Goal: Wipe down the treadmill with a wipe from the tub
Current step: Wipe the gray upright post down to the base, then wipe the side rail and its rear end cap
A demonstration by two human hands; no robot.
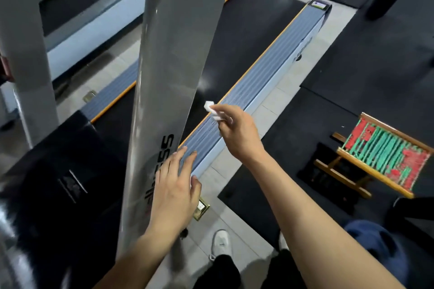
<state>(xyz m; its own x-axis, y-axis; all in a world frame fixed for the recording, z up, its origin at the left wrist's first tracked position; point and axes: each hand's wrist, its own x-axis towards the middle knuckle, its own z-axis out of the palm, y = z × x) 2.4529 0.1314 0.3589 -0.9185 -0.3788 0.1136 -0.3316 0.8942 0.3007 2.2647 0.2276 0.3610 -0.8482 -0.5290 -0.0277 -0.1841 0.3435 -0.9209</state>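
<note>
The treadmill has a wide grey upright (178,58) with black lettering, a black belt (246,30) and a ribbed blue-grey side rail (270,73) edged in orange. My right hand (237,131) pinches a small folded white wipe (212,110) just to the right of the upright's edge, above the side rail. My left hand (176,185) lies flat with fingers spread on the lower part of the upright, near the lettering. No tub is in view.
A second treadmill (77,19) runs parallel at the left. A wooden stool with a red-and-green woven seat (385,155) stands on black floor mats at the right. My white shoe (222,244) stands on the pale tiles below, beside a brass floor socket (201,209).
</note>
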